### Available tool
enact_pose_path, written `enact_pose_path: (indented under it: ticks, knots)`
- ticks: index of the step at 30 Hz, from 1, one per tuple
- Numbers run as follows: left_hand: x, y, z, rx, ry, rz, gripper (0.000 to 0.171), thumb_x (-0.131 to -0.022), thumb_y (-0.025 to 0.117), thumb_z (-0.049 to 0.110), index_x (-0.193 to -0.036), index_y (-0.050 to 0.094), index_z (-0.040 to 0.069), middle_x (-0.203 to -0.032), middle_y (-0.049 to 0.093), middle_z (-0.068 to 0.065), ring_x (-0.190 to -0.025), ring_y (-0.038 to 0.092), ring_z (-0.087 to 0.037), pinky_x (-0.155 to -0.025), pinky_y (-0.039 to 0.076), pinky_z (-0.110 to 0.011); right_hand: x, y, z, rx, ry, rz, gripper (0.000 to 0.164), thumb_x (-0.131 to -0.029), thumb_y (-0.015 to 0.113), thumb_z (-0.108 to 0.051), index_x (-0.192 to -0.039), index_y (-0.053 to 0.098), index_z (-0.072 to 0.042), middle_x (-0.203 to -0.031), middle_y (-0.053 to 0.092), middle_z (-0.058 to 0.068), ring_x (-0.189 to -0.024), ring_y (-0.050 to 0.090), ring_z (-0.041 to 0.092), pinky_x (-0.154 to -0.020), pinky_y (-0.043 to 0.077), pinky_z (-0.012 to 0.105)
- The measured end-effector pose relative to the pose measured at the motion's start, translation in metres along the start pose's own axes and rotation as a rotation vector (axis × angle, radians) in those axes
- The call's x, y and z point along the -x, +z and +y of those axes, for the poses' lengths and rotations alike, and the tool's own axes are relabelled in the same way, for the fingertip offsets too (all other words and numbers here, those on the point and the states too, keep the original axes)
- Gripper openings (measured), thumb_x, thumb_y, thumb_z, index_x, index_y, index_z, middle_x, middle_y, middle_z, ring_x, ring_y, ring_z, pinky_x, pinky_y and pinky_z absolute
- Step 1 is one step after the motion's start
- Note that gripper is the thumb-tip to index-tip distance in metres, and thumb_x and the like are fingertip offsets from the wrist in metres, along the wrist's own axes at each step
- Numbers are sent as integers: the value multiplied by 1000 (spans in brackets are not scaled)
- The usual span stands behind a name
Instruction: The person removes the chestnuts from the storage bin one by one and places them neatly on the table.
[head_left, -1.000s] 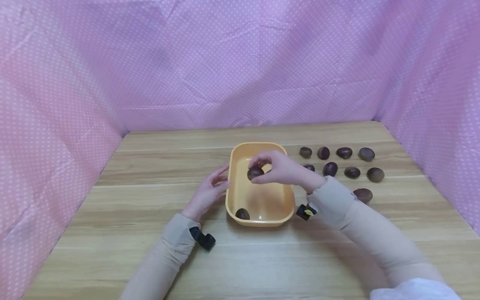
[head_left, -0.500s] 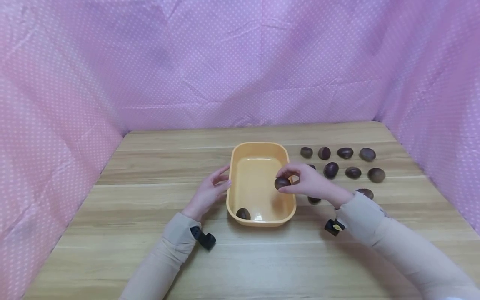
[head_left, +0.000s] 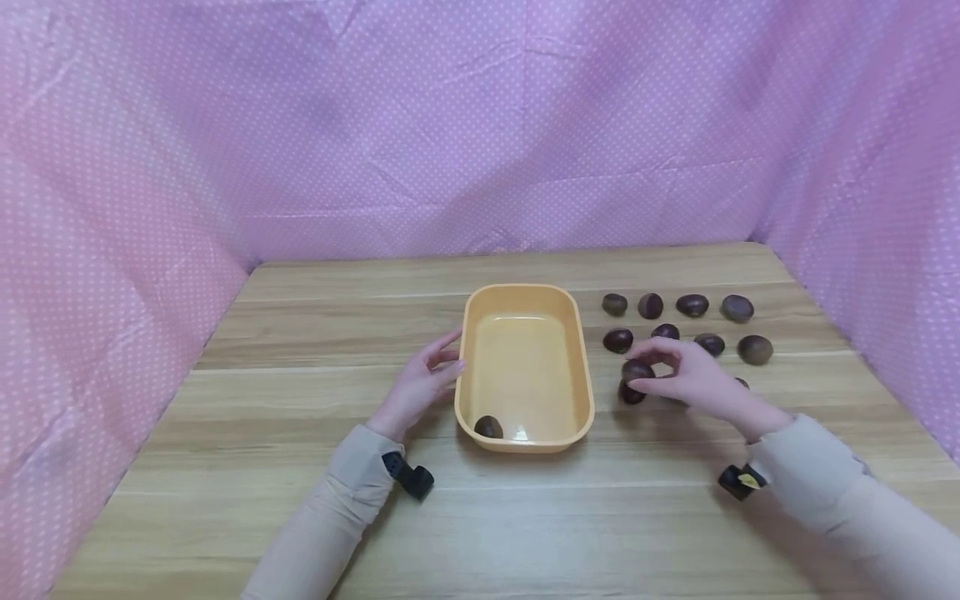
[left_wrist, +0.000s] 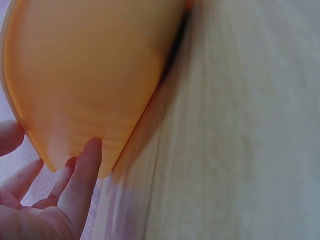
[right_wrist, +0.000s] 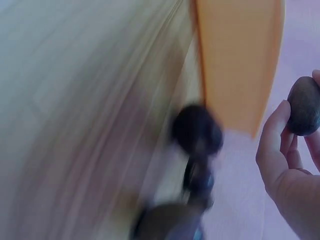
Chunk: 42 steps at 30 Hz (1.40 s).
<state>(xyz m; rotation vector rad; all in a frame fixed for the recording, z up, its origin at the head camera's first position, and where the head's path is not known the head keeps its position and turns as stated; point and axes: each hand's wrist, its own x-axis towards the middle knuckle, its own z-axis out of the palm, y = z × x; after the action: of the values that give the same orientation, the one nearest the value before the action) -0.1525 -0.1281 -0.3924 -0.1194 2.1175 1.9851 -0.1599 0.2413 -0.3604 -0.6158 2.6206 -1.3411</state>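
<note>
My right hand (head_left: 693,379) pinches a dark brown chestnut (head_left: 637,371) between thumb and fingers, to the right of the orange box. In the right wrist view this chestnut (right_wrist: 304,106) is raised at the fingertips. From the head it overlaps another chestnut (head_left: 632,395) lying on the table. My left hand (head_left: 418,390) rests against the left side of the orange box (head_left: 587,400), fingers mostly straight. The left wrist view shows fingertips (left_wrist: 94,145) at the box's outer wall (left_wrist: 95,75). One chestnut (head_left: 489,427) lies inside the box, in its near left corner.
Several chestnuts stand in loose rows right of the box, including a far right one (head_left: 738,308) and a near left one (head_left: 618,340). My right hand partly covers some of them. Pink dotted cloth (head_left: 495,150) hangs behind and beside the wooden table (head_left: 510,525).
My right hand has moved right from above the box to over the table, carrying the chestnut with it. The left hand and the chestnut in the box have stayed about where they were.
</note>
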Motion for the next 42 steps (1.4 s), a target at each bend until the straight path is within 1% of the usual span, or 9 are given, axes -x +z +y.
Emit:
enact_pose_path:
  ticks: [9,15,19,24,27,31,35,38,42]
  knots:
    - [0,2,2,-11,3,-4,57,-93,58,6,-144,39,19,-133,48,-19,-98,61,-20,-88,55,-40,42,-53,46,119,113,169,32,-82,73,-14,-110,62,-3,-95,54,-35,-90,47,-23,-75,38,2]
    - [0,2,2,-5,4,-2,57,-93,57,5,-145,38,18,-134,47,-20,-98,61,-20,-89,55,-40,65,-83,84,81,190,184,22,-84,70,-11,-102,64,-22,-92,53,-38,-85,48,-22,-69,39,1]
    - [0,1,1,-8,15,-8,58,-93,57,5,-146,37,18,-134,47,-21,-100,61,-23,-90,54,-42,73,-94,104,46,220,161,29,-84,69,-8,-97,62,-33,-89,57,-36,-81,52,-19,-66,42,2]
    - [-1,1,0,-18,13,-10,57,-93,58,6,-145,38,19,-134,47,-20,-100,60,-23,-90,54,-42,76,-99,114,121,254,138,17,-83,72,-13,-98,65,-17,-87,55,-38,-78,52,-19,-66,41,0]
    - [-1,0,-1,-17,6,-5,57,-93,58,7,-145,39,21,-134,48,-19,-101,61,-24,-89,55,-41,74,-100,116,207,268,120,31,-82,73,-18,-105,63,0,-86,52,-39,-77,49,-20,-65,39,0]
    - [1,1,0,-15,1,4,58,-92,59,7,-144,40,21,-135,48,-18,-111,58,-28,-90,54,-41,71,-100,117,302,282,100,44,-81,75,-23,-110,61,7,-89,65,-20,-75,46,-20,-63,38,3]
    - [4,1,1,-12,-5,16,57,-91,61,8,-143,42,21,-135,48,-18,-119,53,-30,-91,53,-42,68,-99,117,326,295,74,46,-81,75,-24,-111,60,8,-102,67,22,-74,45,-20,-63,39,4]
    - [3,2,1,-4,-4,13,57,-91,61,8,-143,42,21,-134,49,-18,-120,52,-31,-92,53,-41,67,-100,117,310,317,53,48,-82,74,-24,-112,58,11,-107,63,29,-74,44,-20,-62,42,6]
    - [1,1,0,-6,8,4,57,-92,59,6,-144,40,19,-134,48,-20,-118,54,-31,-91,54,-40,66,-100,116,296,342,38,52,-83,73,-25,-115,56,12,-107,64,27,-74,44,-20,-62,47,11]
